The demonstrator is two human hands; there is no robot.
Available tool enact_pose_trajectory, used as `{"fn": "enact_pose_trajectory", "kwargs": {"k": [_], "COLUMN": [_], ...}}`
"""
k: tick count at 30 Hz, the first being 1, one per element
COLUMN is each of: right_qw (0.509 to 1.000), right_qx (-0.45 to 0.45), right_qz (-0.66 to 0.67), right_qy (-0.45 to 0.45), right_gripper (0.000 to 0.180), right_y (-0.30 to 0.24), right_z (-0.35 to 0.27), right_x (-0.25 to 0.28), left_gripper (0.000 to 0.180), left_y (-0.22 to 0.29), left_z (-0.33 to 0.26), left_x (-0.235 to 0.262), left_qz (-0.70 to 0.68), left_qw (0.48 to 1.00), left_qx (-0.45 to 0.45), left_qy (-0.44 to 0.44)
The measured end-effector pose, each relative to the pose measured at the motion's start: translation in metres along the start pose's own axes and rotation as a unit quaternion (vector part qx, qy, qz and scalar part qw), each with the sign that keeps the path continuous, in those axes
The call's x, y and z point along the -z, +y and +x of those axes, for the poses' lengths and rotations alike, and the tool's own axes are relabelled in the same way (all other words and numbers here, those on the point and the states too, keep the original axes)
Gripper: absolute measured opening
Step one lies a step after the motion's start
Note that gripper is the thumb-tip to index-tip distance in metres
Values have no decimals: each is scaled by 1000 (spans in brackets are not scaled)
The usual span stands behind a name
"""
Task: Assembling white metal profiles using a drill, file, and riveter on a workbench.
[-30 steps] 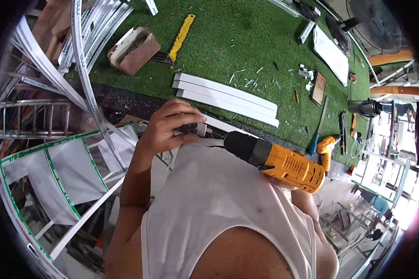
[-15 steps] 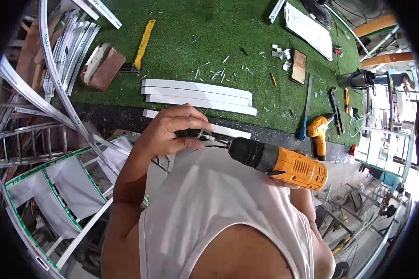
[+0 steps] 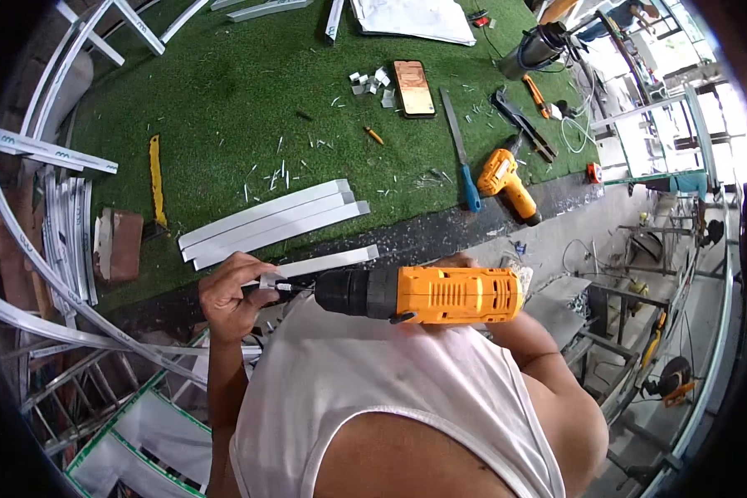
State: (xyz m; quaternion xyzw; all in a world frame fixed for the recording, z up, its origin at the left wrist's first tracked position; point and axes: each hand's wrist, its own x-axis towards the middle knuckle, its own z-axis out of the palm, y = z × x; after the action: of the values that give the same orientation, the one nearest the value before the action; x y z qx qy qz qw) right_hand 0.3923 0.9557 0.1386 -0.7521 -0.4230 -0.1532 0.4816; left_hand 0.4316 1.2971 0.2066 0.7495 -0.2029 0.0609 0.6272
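My left hand [image 3: 231, 292] pinches a small silver metal piece [image 3: 268, 281] between thumb and fingers. My right hand [image 3: 458, 261] grips an orange and black cordless drill [image 3: 458, 295], whose body hides most of that hand. The drill lies level in front of my chest, its bit pointing left at the small piece; whether the tip touches it, I cannot tell. Just beyond, a single white strip [image 3: 332, 261] lies along the table's dark near edge. Several more white strips [image 3: 274, 222] lie side by side on the green turf tabletop [image 3: 224, 108].
On the turf are a phone [image 3: 413, 87], small silver pieces [image 3: 372, 81], a pencil stub [image 3: 374, 135], a blue-handled file [image 3: 461, 153], a second orange drill [image 3: 508, 184], a cutter [image 3: 536, 95] and a yellow bar [image 3: 157, 183]. Long profiles [image 3: 66, 241] crowd the left; metal frames [image 3: 639, 315] stand right.
The view has turned, so the table's things appear shifted left. The drill has swung from tilted to level, and its bit is closer to the piece in my left hand.
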Motion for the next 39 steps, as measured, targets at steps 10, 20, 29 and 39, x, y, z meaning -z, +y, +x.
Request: {"fn": "enact_pose_trajectory", "kwargs": {"k": [10, 20, 29, 39], "right_qw": [991, 942, 878, 880], "right_qx": [-100, -281, -243, -344], "right_qz": [-26, -106, -350, -305], "right_qy": [-86, -152, -218, -122], "right_gripper": [46, 69, 67, 55], "right_y": [-11, 33, 106, 133], "right_z": [21, 25, -18, 3], "right_x": [34, 45, 3, 70], "left_gripper": [32, 17, 22, 19], "left_y": [-14, -73, -103, -107], "left_z": [-7, -40, -88, -84], "left_x": [2, 47, -3, 3], "left_qz": [-35, -8, -74, -33], "left_qw": [999, 938, 907, 903], "left_qx": [38, 257, 355, 318], "left_qy": [-2, 231, 214, 286]}}
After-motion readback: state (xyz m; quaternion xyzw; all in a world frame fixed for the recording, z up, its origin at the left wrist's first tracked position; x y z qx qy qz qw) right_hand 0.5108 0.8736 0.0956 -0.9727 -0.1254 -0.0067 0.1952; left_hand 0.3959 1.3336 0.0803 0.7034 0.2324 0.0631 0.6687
